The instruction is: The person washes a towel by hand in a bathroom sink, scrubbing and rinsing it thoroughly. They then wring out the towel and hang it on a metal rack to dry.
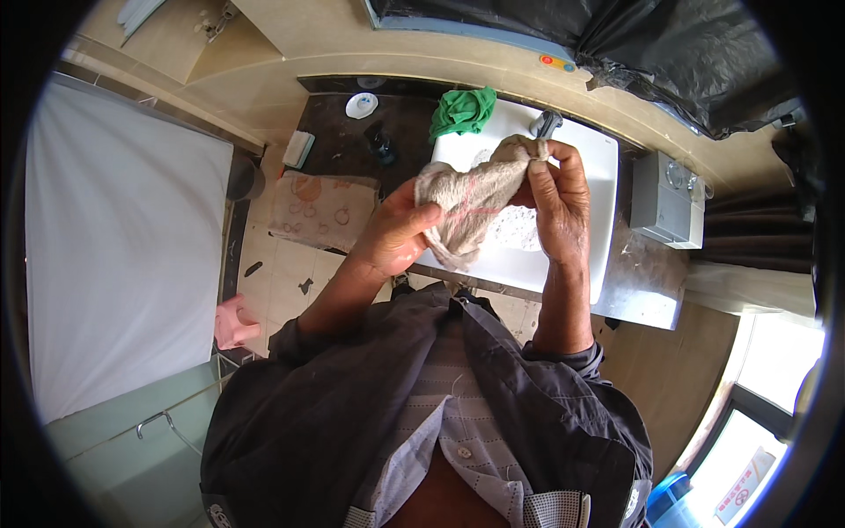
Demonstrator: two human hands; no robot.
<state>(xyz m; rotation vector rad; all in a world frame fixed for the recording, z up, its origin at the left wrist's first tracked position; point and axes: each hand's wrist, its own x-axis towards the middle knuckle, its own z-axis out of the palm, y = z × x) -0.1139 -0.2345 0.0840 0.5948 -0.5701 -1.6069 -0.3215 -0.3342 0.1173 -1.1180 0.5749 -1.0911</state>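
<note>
Over the sink (pixel 602 198) at one o'clock, our hands (pixel 563 211) pinch the cloth (pixel 475 198), apparently mid-wash; rubbing next would need firm grips.

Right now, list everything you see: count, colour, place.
Flat counter: 1, dark, upper centre
Rectangular basin: 1, white, on counter
Faucet: 1, dark, basin's far edge
Limp textured cloth: 1, beige, over basin
Bunched cloth: 1, green, basin's far left
Round dish: 1, white, counter's left
Glossy vessel: 1, dark, near dish
Rectangular box: 1, grey, counter's right
Plastic stool: 1, pink, left floor
Printed mat: 1, beige, left
Broad sheet: 1, white, left
Plastic sheeting: count unclear, black, top right
Left hand, right hand: 2, bare, gripping textured cloth
Jacket: 1, charcoal, lower centre
</note>
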